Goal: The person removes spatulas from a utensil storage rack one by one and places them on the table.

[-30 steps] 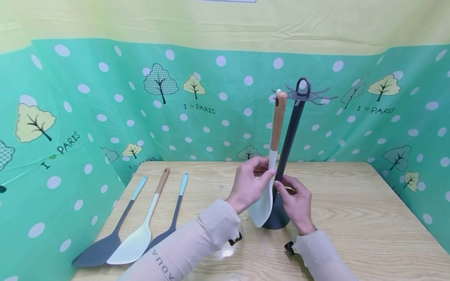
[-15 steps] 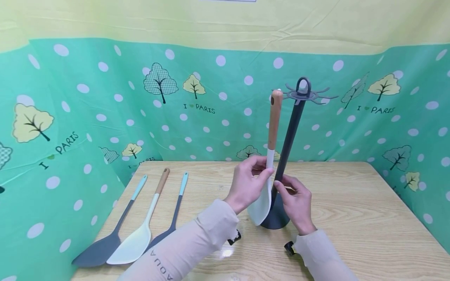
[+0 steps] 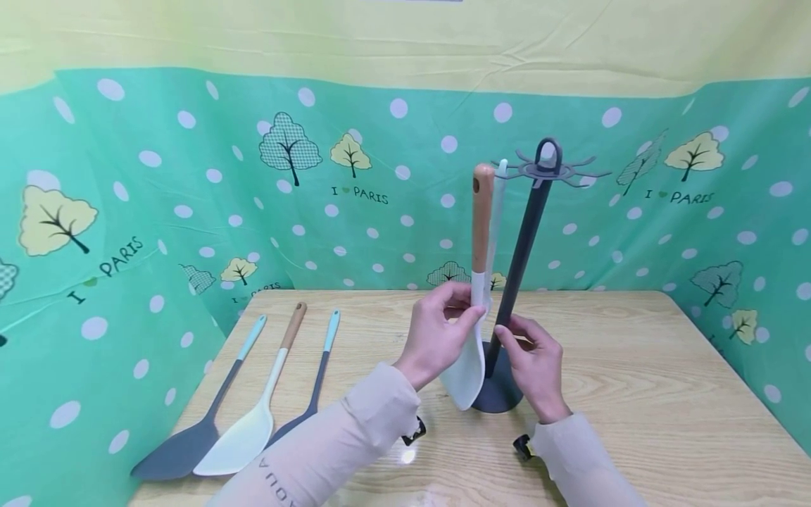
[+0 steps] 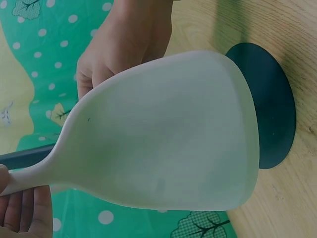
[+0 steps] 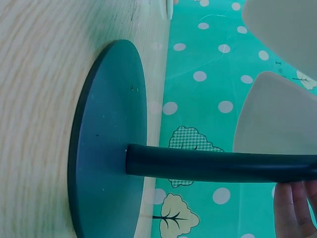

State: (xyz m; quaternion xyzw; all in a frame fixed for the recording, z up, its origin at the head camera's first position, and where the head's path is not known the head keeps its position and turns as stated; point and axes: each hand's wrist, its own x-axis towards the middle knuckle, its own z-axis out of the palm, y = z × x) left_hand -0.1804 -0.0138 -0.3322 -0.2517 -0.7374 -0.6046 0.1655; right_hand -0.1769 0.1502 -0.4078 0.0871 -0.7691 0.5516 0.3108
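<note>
My left hand (image 3: 440, 334) pinches the white neck of a wooden-handled spatula (image 3: 481, 218), held upright with its handle up. Its broad white blade (image 4: 163, 134) fills much of the left wrist view. My right hand (image 3: 535, 359) grips the lower pole of a black utensil stand (image 3: 524, 246), which has a round base (image 5: 111, 144) and a ring of hooks on top. Just behind the held spatula, a second spatula with a pale handle (image 3: 503, 170) reaches up to a hook at the ring's left. Its white blade (image 5: 275, 116) shows beyond the pole in the right wrist view.
On the table's left lie a grey spatula with a blue handle (image 3: 250, 339), a white spatula with a wooden handle (image 3: 241, 443) and another grey utensil with a blue handle (image 3: 322, 373). A patterned green cloth (image 3: 380, 239) surrounds the wooden table (image 3: 646, 394).
My left hand has drawn the wooden-handled spatula leftward from the stand. The pale handle behind it, mostly covered before, now shows. My right hand stays on the pole.
</note>
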